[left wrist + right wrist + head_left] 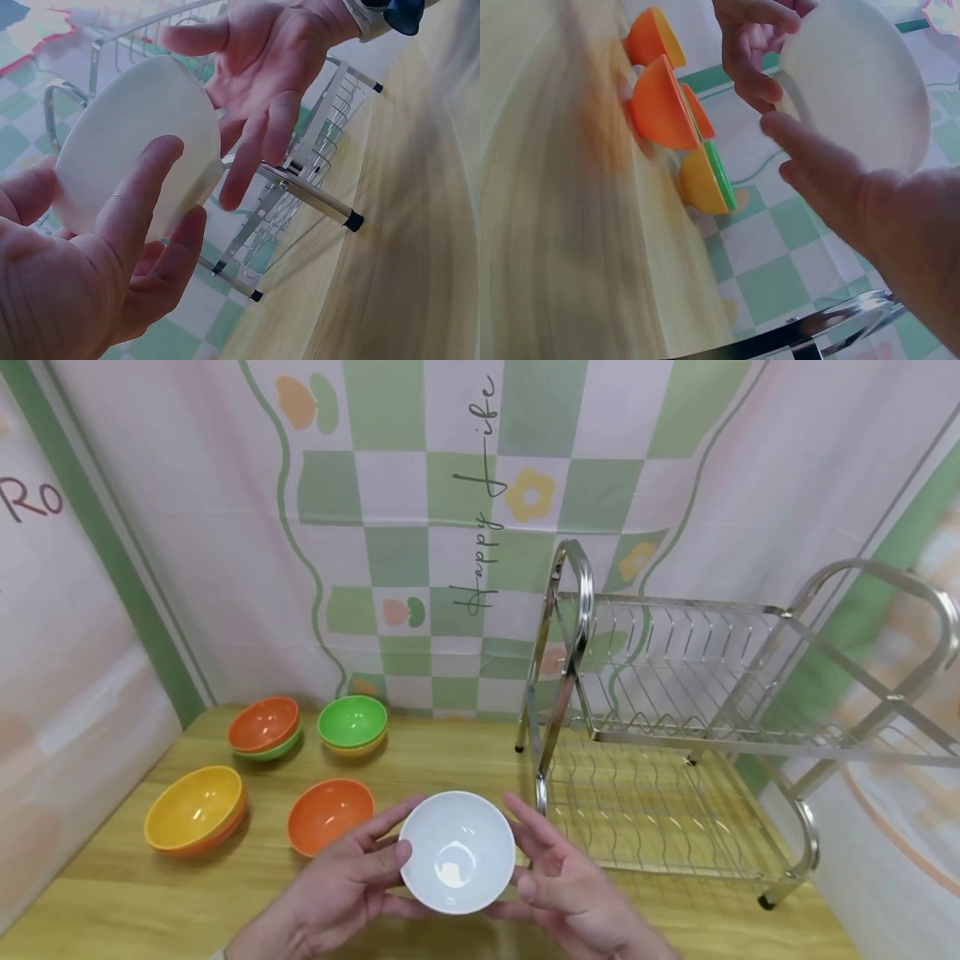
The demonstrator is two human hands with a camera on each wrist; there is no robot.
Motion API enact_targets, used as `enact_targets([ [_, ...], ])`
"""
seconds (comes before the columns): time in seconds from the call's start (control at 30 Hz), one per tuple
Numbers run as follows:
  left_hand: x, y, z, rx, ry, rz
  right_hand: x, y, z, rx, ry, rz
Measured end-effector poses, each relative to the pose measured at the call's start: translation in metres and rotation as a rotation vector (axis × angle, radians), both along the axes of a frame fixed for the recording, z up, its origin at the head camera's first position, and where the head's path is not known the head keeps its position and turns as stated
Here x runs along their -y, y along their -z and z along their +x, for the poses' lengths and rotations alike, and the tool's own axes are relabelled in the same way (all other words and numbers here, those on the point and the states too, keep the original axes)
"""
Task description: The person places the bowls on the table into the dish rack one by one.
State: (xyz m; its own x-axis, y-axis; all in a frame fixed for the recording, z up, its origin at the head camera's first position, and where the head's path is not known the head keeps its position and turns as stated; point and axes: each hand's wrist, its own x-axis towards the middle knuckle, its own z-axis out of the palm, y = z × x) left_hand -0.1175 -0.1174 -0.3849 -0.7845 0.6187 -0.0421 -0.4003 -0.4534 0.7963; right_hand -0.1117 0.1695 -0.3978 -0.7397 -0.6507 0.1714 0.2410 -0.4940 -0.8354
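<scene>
A small white bowl (457, 852) is held above the table, its inside facing the head camera. My left hand (330, 885) grips it from the left, with the thumb at the rim and fingers against the outside and underneath. On the other side, my right hand (573, 893) is spread beside the bowl, its fingers mostly straight. In the left wrist view the right palm (266, 82) faces the bowl without closing round it; whether a fingertip touches it is hard to tell. The right wrist view shows the outside of the bowl (862, 90) and its foot.
To the left on the wooden table (450, 752) stand an orange bowl (330, 817), a yellow bowl (195, 810) on an orange one, an orange bowl (264, 725) on a green one, and a green bowl (352, 721) on a yellow one. A two-tier metal dish rack (675, 743) stands right.
</scene>
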Motion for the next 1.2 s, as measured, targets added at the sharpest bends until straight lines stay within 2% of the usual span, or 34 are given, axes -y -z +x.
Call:
enact_targets([
  [0.2,-0.003,0.001,0.0,0.012,0.001,0.007,0.004,0.005,-0.001,-0.025,0.009,-0.047],
  [0.57,-0.005,0.001,0.0,0.019,0.002,0.023,0.006,0.004,0.0,0.0,0.064,0.009],
  [1.2,-0.007,0.004,0.0,0.015,0.014,0.035,0.006,0.012,0.0,-0.032,0.045,-0.035],
])
